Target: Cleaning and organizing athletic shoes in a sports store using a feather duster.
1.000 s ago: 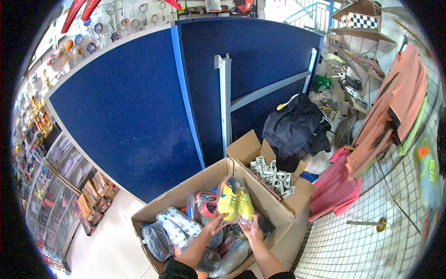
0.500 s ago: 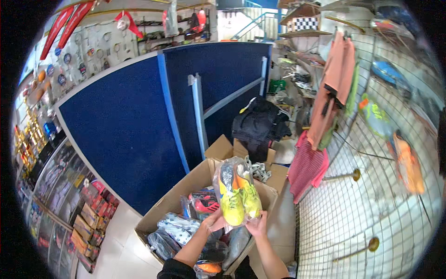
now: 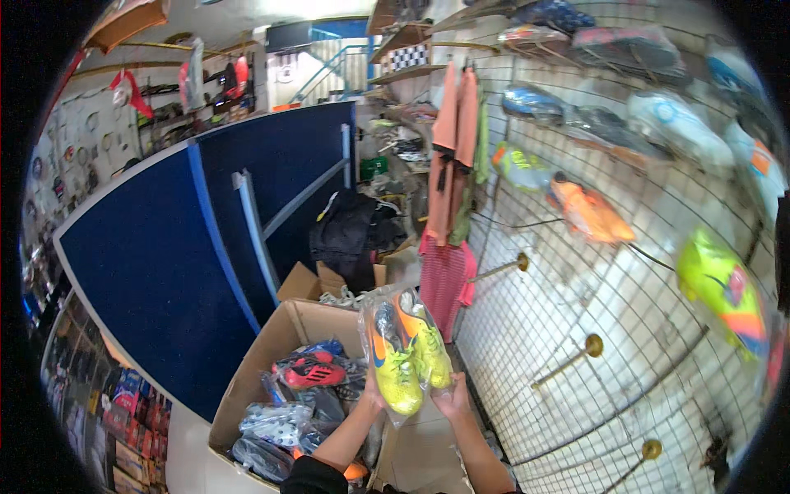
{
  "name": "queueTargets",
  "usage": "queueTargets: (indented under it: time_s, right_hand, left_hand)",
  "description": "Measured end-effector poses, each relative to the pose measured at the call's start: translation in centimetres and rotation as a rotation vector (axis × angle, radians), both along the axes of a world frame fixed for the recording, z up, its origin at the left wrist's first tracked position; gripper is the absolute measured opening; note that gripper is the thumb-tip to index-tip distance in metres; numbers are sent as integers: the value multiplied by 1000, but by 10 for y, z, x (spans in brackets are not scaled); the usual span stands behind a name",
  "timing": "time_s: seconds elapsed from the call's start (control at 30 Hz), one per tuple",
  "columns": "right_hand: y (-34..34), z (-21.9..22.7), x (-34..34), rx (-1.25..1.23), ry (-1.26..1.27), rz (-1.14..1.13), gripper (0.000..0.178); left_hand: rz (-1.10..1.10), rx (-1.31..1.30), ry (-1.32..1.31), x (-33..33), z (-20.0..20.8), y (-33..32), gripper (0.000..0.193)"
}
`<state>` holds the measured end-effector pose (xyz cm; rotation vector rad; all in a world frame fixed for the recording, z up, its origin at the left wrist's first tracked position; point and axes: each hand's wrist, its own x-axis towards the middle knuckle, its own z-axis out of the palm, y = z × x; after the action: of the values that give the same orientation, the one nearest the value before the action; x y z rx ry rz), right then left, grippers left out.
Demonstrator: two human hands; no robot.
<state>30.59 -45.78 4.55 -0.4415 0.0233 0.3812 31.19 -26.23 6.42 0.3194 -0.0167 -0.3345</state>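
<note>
A pair of yellow-green sports shoes (image 3: 401, 370) with orange linings sits in a clear plastic bag, held up between my hands over the right side of a cardboard box (image 3: 262, 344). My left hand (image 3: 373, 393) grips the bag's left side; its fingers are partly hidden behind the shoes. On the right, my right hand (image 3: 451, 398) holds the lower edge of the bag near the other shoe. Below, inside the box, lie a red shoe with black stripes (image 3: 314, 373) and several other shoes in plastic bags.
To my right rises a wire grid wall with bagged shoes, including an orange one (image 3: 591, 212), and brass-tipped display arms (image 3: 594, 345). Pink garments (image 3: 448, 280) hang beyond the box. A blue panel (image 3: 156, 272) stands at left, and black clothing (image 3: 355, 230) is piled behind.
The view has swung to the right, bringing more of the grid wall into sight. Both hands still hold the bagged shoes, which are now over the box's right side.
</note>
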Motion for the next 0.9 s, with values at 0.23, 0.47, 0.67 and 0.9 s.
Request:
queueTargets:
  time_s: [0.23,0.47,0.67,0.9]
  right_hand:
    - [-59,25,-86,-473,-310,-120,35]
    - [-121,56,-231,-840,-193,-393,49]
    - [-182,87,-365,-1068,-211,-538,50]
    - [-236,132,-488,-1349,-154,-651,52]
  left_hand:
    - [-50,80,-379,-77,51,-79,31]
    - [-98,52,-421,-183,73,-154,35]
    - [-463,-120,-142,-255,62,-207,38]
    - [-782,-206,-306,-339,98,-272,42]
